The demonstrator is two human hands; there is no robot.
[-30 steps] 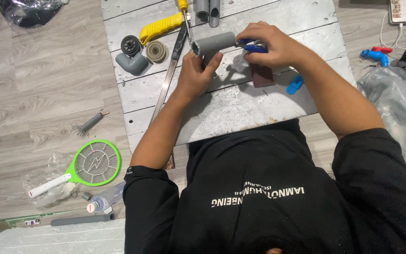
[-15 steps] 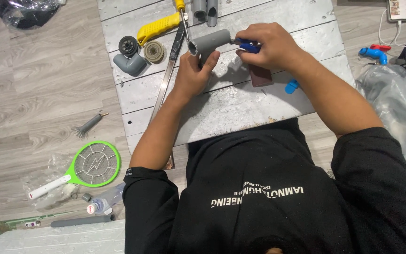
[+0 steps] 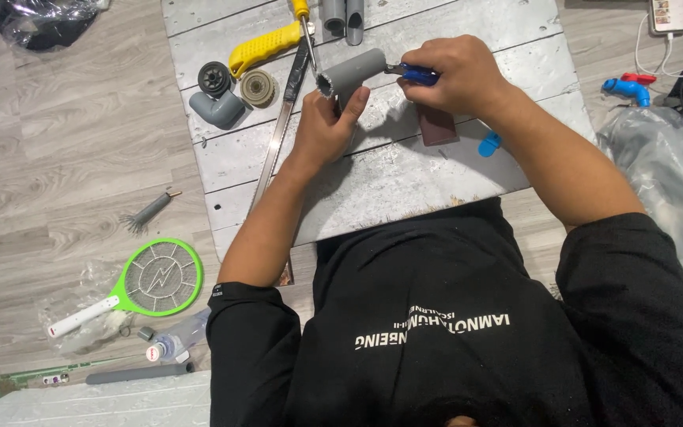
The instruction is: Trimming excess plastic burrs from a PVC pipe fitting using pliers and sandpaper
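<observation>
Both hands raised, fists closed, arms bent inward

The left hand (image 3: 327, 125) curls with thumb up; the right hand (image 3: 454, 75) is clenched, wrist bent, just beside it.

The right hand (image 3: 456, 75) swallows most of the blue-handled tool (image 3: 419, 75), so can't tell what it is. Two grey pipes (image 3: 344, 17) get chopped off by the top edge, and the saw (image 3: 278, 150) blade disappears under the left arm.

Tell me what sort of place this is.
Probably a makeshift home plumbing workspace on a floor: grey pipe pieces and an elbow fitting lie on a whitewashed plank board, with a handsaw and blue taps on wood-look flooring.
</observation>
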